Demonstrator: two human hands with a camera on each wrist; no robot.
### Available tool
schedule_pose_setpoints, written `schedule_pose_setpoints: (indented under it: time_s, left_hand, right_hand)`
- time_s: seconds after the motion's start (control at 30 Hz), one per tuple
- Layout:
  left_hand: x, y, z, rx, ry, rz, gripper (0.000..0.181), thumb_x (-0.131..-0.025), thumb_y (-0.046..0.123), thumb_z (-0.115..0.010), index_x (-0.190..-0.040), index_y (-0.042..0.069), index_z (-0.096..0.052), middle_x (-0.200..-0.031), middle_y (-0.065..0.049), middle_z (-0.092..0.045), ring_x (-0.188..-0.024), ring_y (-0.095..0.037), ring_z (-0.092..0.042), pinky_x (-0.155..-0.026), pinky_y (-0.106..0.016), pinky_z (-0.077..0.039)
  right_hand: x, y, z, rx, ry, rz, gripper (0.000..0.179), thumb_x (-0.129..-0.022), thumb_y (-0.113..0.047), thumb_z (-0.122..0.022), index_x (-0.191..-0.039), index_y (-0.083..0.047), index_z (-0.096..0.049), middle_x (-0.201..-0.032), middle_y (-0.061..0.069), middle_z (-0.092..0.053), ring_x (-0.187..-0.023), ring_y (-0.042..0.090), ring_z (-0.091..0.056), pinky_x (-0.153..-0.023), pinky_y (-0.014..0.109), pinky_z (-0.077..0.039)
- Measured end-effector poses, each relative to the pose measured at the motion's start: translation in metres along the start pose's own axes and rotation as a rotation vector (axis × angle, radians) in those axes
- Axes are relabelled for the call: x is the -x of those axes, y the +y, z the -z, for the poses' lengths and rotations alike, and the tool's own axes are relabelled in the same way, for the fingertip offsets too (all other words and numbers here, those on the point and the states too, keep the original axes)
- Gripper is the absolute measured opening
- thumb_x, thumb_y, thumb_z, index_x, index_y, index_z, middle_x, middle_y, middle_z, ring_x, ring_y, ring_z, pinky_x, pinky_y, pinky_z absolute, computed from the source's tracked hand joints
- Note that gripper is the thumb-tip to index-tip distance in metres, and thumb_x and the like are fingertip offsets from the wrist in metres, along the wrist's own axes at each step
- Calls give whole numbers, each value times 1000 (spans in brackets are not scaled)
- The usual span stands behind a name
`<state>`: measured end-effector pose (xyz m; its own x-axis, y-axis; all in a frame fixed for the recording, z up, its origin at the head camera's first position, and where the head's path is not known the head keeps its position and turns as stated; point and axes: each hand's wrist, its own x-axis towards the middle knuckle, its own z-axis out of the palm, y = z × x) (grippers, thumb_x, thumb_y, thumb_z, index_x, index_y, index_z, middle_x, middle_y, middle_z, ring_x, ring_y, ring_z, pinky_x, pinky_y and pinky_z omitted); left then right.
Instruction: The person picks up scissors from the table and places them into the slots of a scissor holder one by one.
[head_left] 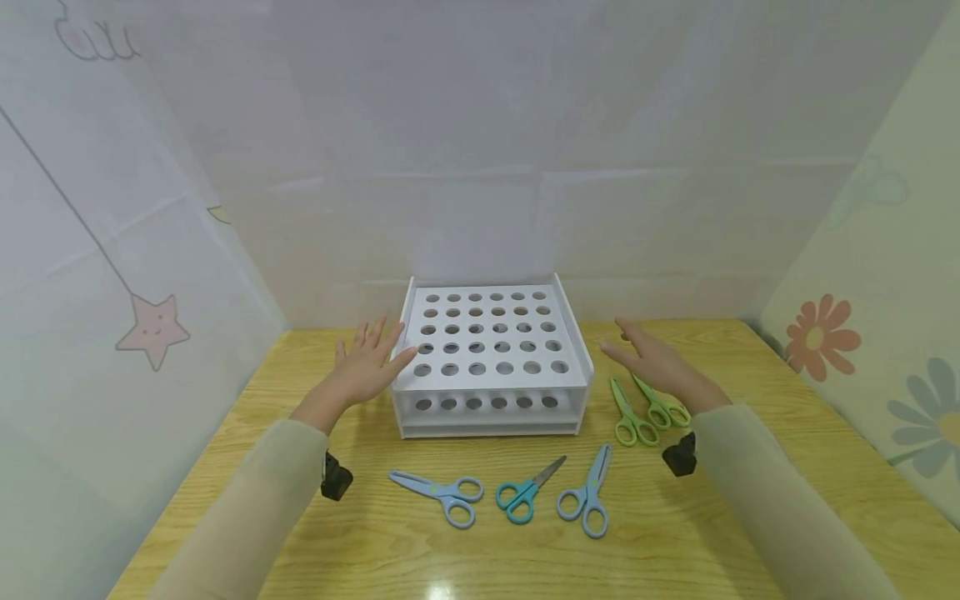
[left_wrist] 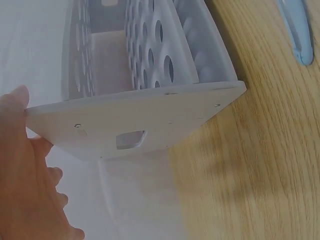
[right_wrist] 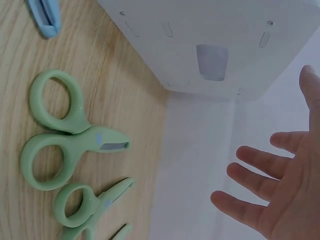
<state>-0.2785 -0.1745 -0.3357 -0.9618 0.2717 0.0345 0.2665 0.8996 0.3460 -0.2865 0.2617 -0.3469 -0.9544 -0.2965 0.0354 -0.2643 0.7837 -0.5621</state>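
Flanks the white multi-hole rack with left hand and right hand outspread, seemingly framing it; has green plastic scissors near the latter, apparently colour-grouped.

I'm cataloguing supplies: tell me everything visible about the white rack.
The white rack looks plastic. Its upper panel carries five rows of six round holes; a lower front tier shows six more. Nothing stands in them. Both side panels have screw heads and a cutout. It stands upright on the wood-grain table. The left hand is close beside it, contact unclear; the right hand is apart.
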Motion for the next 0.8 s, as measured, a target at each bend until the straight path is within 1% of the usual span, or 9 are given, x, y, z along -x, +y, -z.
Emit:
schedule_pose_setpoints:
  time_s: [0.13,0.33,0.47,0.6,0.8]
  left_hand:
    - [0,-2,-2,7,13,-2,74,-92,64,-19,-149,18,-14,-153,-13,4,-135,-36,12,-97,-65,10]
    - [-1,-3,-4,18,35,-4,72,-93,62,-21,-149,18,-17,-152,-15,1,-135,-37,10,-97,-65,10]
    - [-1,-3,-4,20,39,-2,70,-93,61,-21,-149,18,-18,-152,-14,1,-135,-37,9,-97,-65,10]
    - [-1,-2,-5,19,40,-3,70,-94,60,-21,-149,18,-18,-152,-15,0,-135,-38,9,-97,-65,9]
    - [0,-3,-6,26,42,1,70,-94,60,-21,-149,17,-18,-152,-15,0,-135,-38,9,-97,-66,9]
  right_hand:
    - [3,4,-3,11,2,-6,78,-95,-54,-34,-148,-5,-5,-142,32,-24,-124,51,-27,-94,66,-23]
    - [9,9,-5,0,-3,-13,79,-95,-53,-37,-148,-3,-6,-138,33,-28,-121,52,-30,-90,66,-28]
    - [11,15,-7,2,-4,-15,78,-95,-50,-40,-147,-3,-7,-137,33,-30,-121,51,-32,-89,65,-30]
    - [13,21,-10,-5,11,-5,80,-93,-52,-42,-146,0,-10,-134,34,-32,-119,51,-33,-88,65,-31]
    - [15,28,-15,-17,23,8,81,-92,-50,-47,-145,2,-13,-132,35,-34,-116,52,-35,-85,64,-34]
